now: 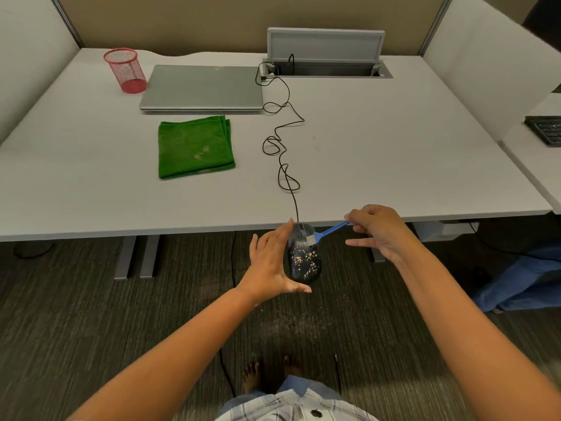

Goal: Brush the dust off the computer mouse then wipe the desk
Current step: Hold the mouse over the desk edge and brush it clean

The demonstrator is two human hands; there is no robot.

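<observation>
Across the white desk (379, 153), inside a partitioned cubicle: closed silver laptop (203, 86) toward the back; red mesh pen cup (126, 69) just left of it, upright; folded green microfibre cloth (195, 147) lying flat in front of the laptop, pale specks on its upper face. Open cable hatch (326, 69) at the back right, lid raised. Black mouse cable (280, 138) trailing from the hatch in loose loops to the front edge. Dark keyboard (545, 129) on a neighbouring desk, far right. Below: dark striped carpet (76, 314), light dust scattered on it under the hands; bare feet near the bottom edge.

Just off the front edge, held above the carpet: black computer mouse (303, 256), back speckled with pale dust. Left hand (273, 265) cupped against its left side, fingers straight and extended, thumb hooked under the rear end. Right hand (379, 232) pinching the handle end of a small blue brush (326, 232) between thumb and curled upper fingers, lower fingers extended leftward. White bristles touching the front of the mouse, beside the cable entry.
</observation>
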